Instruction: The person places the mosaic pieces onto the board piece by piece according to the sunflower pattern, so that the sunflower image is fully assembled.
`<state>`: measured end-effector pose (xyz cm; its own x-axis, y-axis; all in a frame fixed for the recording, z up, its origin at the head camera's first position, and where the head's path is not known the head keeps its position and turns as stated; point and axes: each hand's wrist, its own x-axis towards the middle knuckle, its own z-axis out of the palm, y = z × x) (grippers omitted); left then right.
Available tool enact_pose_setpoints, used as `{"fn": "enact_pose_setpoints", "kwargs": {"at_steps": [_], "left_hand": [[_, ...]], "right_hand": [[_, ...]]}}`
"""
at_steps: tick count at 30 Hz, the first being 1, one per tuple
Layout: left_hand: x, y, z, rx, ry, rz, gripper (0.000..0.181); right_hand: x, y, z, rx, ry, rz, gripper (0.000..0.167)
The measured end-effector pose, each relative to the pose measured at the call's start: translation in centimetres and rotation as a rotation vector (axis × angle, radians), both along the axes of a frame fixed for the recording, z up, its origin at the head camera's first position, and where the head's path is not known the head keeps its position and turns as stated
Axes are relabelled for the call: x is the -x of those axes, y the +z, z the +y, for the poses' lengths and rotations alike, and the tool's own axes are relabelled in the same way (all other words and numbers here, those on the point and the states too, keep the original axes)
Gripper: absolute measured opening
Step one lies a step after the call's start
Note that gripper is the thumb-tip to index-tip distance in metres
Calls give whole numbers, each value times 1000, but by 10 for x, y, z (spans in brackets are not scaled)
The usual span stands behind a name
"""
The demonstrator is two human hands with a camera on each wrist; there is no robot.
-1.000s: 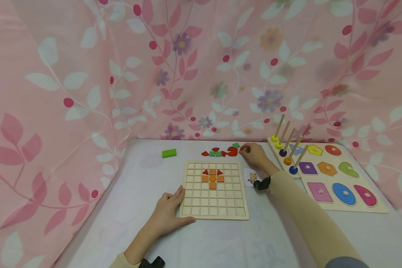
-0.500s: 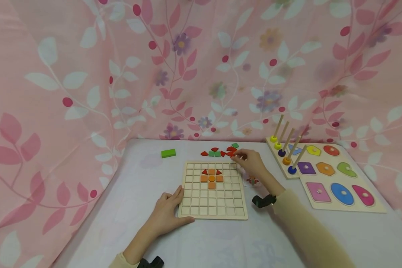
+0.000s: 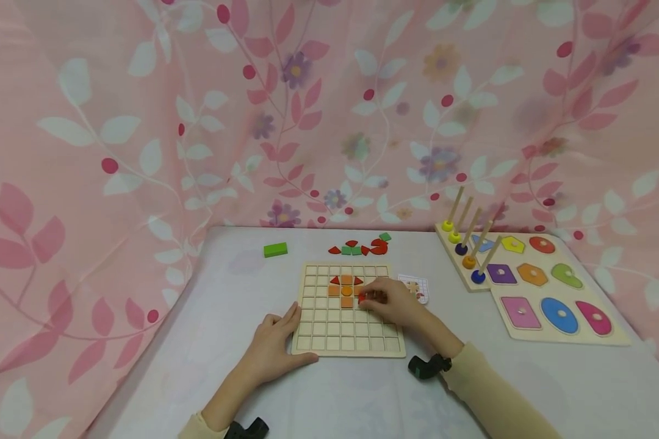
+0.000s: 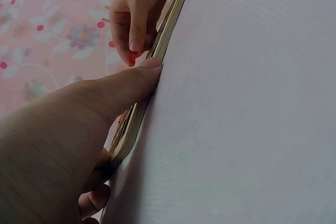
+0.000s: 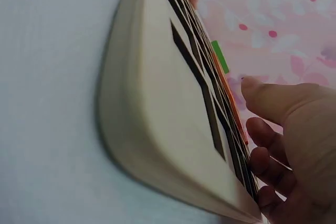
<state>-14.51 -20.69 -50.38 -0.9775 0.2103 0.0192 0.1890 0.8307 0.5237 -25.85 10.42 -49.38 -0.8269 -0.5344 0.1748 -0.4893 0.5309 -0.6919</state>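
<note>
A wooden grid board [image 3: 321,332] lies on the table. On it sit several orange squares [image 3: 347,302], an orange disc [image 3: 347,291] and two red triangles [image 3: 335,280]. My left hand [image 3: 271,344] rests at the board's near left corner, thumb along the near edge and straight fingers against the left side. Over the board's right half, my right hand [image 3: 395,302] pinches a small red piece [image 3: 361,298] just below the right orange square. Its exact shape is mostly hidden by the fingers. In the left wrist view, the red piece [image 4: 133,56] shows at the right hand's fingertips.
Loose red pieces [image 3: 379,247] and green squares [image 3: 355,250] lie behind the board. A green block [image 3: 275,249] sits at the back left. Right of the board is a pattern card [image 3: 420,286], partly covered. Farther right stands a peg-and-shape puzzle board [image 3: 571,317].
My right hand has come from the loose pieces behind the board, toward me and left, over the grid with a red piece. The left hand stays at the corner.
</note>
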Motion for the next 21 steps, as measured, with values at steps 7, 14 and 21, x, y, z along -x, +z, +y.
{"fn": "enact_pose_setpoints", "kwargs": {"at_steps": [7, 14, 21], "left_hand": [[0, -1, 1, 6, 3, -4, 116], [0, 1, 1, 11, 5, -2, 116], [-1, 1, 1, 6, 6, 5, 114]], "right_hand": [[0, -5, 0, 13, 69, 74, 24], [0, -9, -1, 19, 23, 80, 14], [-1, -13, -3, 34, -10, 86, 11]]}}
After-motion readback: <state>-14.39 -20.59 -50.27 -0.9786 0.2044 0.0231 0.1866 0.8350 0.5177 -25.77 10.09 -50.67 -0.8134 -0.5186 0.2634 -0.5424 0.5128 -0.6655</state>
